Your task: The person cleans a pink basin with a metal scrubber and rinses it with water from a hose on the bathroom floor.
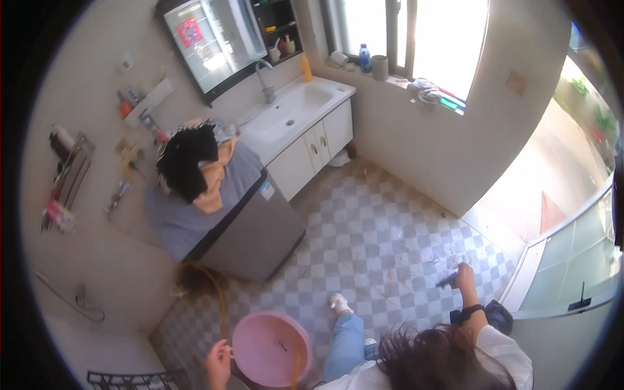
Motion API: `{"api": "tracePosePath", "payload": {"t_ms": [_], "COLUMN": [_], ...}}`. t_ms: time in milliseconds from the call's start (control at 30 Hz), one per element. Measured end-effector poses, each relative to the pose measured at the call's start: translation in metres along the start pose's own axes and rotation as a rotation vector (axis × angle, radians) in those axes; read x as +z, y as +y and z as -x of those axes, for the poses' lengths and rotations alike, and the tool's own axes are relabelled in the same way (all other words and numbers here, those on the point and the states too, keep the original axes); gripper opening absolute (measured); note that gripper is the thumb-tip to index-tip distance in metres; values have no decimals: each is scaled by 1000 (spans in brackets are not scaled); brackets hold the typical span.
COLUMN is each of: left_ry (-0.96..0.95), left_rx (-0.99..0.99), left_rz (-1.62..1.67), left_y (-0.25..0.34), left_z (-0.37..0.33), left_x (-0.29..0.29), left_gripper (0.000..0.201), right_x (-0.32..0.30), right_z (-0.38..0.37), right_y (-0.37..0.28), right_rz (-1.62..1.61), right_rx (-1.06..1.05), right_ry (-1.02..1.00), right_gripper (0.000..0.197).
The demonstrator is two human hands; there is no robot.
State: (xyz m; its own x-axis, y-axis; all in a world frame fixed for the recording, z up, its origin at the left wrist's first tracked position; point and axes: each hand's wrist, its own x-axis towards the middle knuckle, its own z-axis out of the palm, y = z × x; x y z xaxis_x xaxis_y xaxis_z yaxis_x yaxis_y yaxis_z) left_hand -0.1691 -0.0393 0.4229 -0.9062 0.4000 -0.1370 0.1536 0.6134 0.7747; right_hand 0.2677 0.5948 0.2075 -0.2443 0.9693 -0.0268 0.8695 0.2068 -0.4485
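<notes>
In the lower left, my left hand point(219, 363) is closed beside the rim of a pink plastic basin point(250, 323). A yellow-brown hose point(222, 305) runs down behind its fingers. Whether the fingers pinch the rim, the hose or a small pale thing there is unclear. A short dark line and an orange strip show inside the basin, which stands on the floor. At the lower right, my right hand point(464, 275) is closed around a slim dark grey object point(447, 281), too blurred to name, held above the floor. A black band and box sit at that wrist.
A grey washing machine point(257, 237) carries heaped black and peach clothes point(192, 162) on a grey cloth. Behind it stand a white sink cabinet point(305, 157) and mirror point(218, 42). A glass door point(572, 260) borders the right. A black metal rack point(133, 377) shows lower left.
</notes>
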Motion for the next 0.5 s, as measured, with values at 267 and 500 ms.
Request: {"api": "tracePosePath", "payload": {"t_ms": [267, 500], "left_ry": [-202, -322], "left_rx": [1, 247], "left_rz": [-104, -154], "left_y": [55, 203], "left_z": [-180, -337], "left_x": [39, 109], "left_gripper": [27, 25], "right_x": [-31, -62], "right_z": [-59, -163], "right_y": [-155, -245], "right_rz": [-832, -1282], "right_rx": [330, 211], "right_ry": [-323, -235], "right_gripper": [29, 24]}}
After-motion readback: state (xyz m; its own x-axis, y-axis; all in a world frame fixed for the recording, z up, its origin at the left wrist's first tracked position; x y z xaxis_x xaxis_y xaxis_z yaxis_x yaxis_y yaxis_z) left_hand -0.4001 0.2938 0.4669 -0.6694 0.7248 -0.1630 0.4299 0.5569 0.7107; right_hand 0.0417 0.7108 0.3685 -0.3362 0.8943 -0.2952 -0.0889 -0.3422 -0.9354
